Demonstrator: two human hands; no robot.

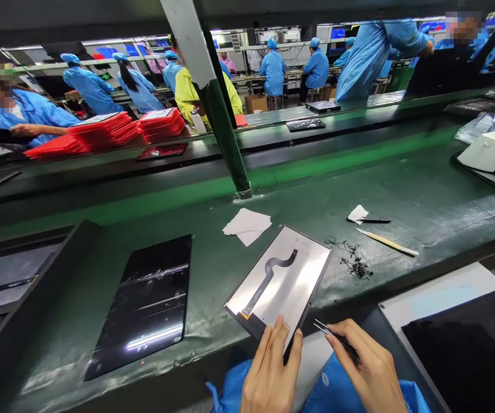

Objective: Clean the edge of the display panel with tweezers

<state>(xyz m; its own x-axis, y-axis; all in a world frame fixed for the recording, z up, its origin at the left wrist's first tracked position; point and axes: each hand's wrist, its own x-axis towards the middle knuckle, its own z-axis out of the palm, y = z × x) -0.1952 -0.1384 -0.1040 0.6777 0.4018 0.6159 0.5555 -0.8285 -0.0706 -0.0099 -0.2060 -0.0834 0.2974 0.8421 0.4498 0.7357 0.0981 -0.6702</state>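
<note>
A tablet display panel lies back side up, its near corner jutting over the bench edge. A dark ribbon cable curves across its silvery back. My left hand holds this near corner, fingers laid along the back and thumb at the right edge. In my right hand is a pair of tweezers, pinched between thumb and fingers, with the tips just right of the panel and apart from it. Thin black scraps lie in a small heap beyond the tweezers.
Left of the panel lies a glossy black screen, beside a dark tray. White paper sheets, a pale pointed stick and a black-handled tool rest on the bench. A slanted post stands behind. Co-workers sit beyond.
</note>
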